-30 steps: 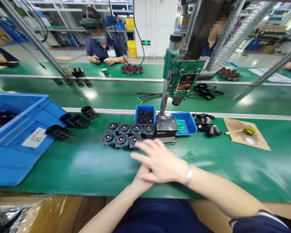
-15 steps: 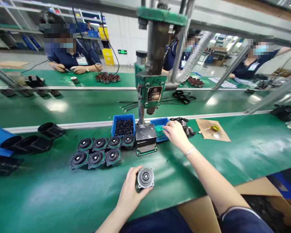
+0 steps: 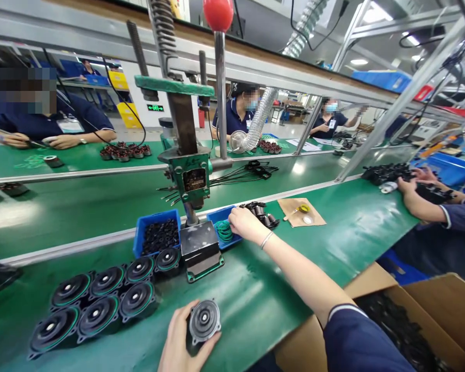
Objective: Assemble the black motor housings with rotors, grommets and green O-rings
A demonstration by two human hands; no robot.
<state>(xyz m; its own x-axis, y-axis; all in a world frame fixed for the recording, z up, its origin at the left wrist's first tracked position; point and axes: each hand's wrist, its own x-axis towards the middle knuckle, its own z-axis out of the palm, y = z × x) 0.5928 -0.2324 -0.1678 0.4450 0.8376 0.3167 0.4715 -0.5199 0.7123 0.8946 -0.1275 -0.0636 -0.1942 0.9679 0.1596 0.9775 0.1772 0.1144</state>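
My left hand grips a round black motor housing by its sides, its face with a small pale centre turned up toward me. Over the right side of a blue bin, my right hand has its fingers curled together. Green rubber rings lie in that bin, beside the fingertips; whether a ring is between them is hidden. Several similar housings with green rings around their faces stand in two rows to the left. A green arbor press rises behind, above its black block.
Another blue bin holds small black parts. Dark cylindrical parts lie right of the ring bin, then a cardboard sheet with a small yellow-rimmed pot. A co-worker's hands handle black parts at right. An open carton stands below the table edge.
The view has swung to the right, bringing a co-worker's hands and the press lever's red ball into sight. My left hand still holds the housing; my right hand remains at the ring bin.
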